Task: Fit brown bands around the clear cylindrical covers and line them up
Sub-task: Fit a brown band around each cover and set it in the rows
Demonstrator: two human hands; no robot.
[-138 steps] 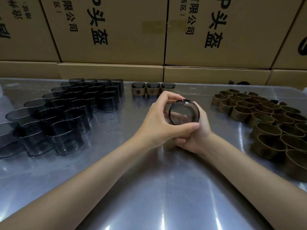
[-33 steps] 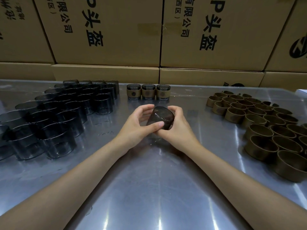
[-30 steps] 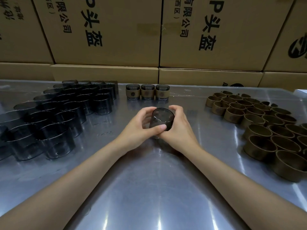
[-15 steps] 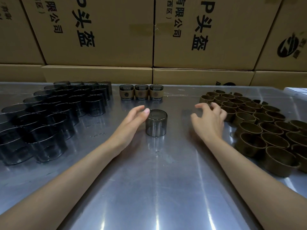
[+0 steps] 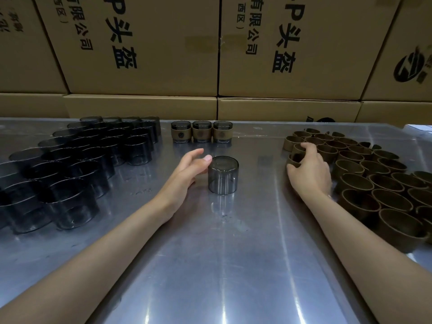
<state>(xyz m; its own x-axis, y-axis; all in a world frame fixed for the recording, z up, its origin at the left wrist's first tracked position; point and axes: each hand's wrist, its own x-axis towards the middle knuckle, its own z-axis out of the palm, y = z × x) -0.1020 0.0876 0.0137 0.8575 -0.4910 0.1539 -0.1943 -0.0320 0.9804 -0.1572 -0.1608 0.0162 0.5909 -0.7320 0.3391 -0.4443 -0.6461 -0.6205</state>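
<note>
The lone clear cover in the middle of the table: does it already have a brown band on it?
No: the clear cover stands bare, while the right hand grips a brown band at the pile.

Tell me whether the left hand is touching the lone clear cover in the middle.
Touching. The head view shows the left hand with its thumb tip against the upper rim of the clear cover, no gap visible between them.

Single head cam, wide-angle, pitched forward and down over metal table [image 5: 233, 265]; near edge close, cardboard boxes [image 5: 145, 47] fill far side. No second view.
</note>
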